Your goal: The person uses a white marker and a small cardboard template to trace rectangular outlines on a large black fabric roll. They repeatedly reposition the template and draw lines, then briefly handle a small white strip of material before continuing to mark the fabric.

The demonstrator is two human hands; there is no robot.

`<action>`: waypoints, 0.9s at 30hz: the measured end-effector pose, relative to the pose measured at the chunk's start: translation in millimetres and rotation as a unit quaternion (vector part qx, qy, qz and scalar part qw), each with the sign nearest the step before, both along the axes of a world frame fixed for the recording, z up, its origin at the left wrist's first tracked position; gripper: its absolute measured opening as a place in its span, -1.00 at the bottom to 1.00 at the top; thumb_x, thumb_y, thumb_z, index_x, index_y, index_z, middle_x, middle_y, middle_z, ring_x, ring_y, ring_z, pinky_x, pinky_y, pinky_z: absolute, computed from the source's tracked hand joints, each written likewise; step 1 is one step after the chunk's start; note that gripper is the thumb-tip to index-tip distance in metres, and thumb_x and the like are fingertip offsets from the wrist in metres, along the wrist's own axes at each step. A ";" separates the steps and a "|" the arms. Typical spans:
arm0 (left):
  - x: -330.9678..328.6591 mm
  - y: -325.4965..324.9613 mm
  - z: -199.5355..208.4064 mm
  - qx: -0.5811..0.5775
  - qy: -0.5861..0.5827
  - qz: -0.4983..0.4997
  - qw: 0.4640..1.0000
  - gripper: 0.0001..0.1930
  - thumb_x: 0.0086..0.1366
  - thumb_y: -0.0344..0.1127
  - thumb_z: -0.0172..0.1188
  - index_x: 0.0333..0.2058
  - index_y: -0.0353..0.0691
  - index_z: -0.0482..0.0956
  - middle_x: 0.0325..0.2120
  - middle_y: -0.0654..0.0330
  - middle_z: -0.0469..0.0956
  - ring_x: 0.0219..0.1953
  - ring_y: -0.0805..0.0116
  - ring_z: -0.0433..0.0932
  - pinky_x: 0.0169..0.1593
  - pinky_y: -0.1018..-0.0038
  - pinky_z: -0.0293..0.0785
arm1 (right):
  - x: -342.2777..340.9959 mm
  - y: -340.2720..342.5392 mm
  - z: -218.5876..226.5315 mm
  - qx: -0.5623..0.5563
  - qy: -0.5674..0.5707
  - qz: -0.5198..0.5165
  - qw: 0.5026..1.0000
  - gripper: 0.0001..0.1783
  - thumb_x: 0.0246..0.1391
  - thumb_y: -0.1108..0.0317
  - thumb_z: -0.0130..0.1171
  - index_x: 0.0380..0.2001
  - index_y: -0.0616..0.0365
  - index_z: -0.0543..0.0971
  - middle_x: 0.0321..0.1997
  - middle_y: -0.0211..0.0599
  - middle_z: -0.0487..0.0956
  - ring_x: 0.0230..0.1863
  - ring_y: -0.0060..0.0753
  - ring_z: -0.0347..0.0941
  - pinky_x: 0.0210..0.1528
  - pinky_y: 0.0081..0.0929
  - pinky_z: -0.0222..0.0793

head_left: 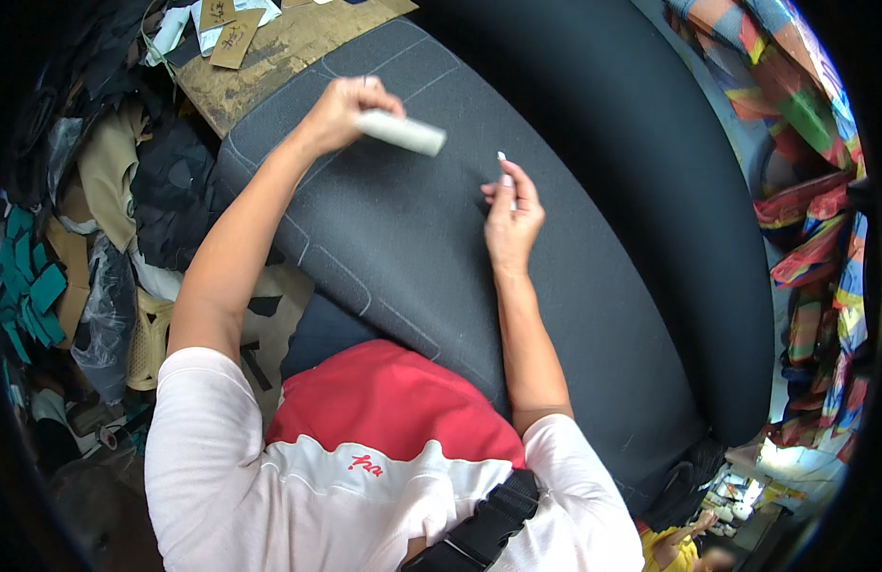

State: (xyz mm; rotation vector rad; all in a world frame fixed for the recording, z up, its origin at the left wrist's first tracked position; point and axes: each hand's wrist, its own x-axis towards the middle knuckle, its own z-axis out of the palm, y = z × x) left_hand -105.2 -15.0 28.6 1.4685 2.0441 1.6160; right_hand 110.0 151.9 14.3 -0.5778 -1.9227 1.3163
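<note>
My left hand [344,110] is closed around one end of a pale, whitish strip [407,133], blurred by motion, held over dark grey fabric [412,219]. To its right, my right hand [512,214] pinches a small piece of white chalk [501,155] between thumb and fingers, its tip pointing away from me. Thin white outlines run along the fabric's left and near edges, with more at the far left corner beneath my left hand. Whether the strip touches the fabric I cannot tell.
A thick black roll [641,162] lies along the fabric's far side. Cardboard pieces [234,40] rest on the worn board [269,62] at the far left. Fabric scraps [117,162] are heaped at left. Colourful bundles [803,229] line the right. Another person [679,548] is at lower right.
</note>
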 end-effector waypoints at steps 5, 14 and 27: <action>28.4 -49.0 -20.5 -0.166 0.182 -0.041 0.968 -0.77 0.08 -0.54 0.13 -0.30 -0.13 0.67 -0.29 0.13 0.59 -0.18 0.17 0.53 -0.04 0.33 0.39 | -6.1 -44.3 -15.0 0.220 -0.063 0.175 0.958 -0.35 -0.18 0.19 0.37 -0.02 0.29 0.41 -0.12 -0.03 0.43 -0.04 -0.07 0.39 -0.03 -0.26 0.34; 29.4 -84.5 -24.6 -0.391 0.122 0.065 0.910 -0.25 -0.18 0.18 0.38 0.10 0.44 0.38 0.32 0.01 -0.11 0.37 -0.06 -0.33 0.27 -0.21 -0.49 | -28.9 -89.3 -27.5 0.280 -0.111 0.180 0.936 -0.13 -0.36 0.16 0.46 0.03 0.37 0.33 0.04 0.13 0.36 0.07 0.15 0.29 0.16 -0.16 0.21; 32.3 -82.5 -18.5 -0.445 0.132 0.054 0.884 -0.25 -0.21 0.18 0.39 0.08 0.50 0.38 0.34 0.06 -0.16 0.38 0.04 -0.36 0.27 -0.18 -0.54 | -97.3 -41.8 -8.1 0.176 -0.129 0.117 0.969 -0.69 -0.01 0.27 0.04 -0.29 0.23 0.62 -0.38 0.04 0.60 -0.27 -0.02 0.56 -0.13 -0.28 0.43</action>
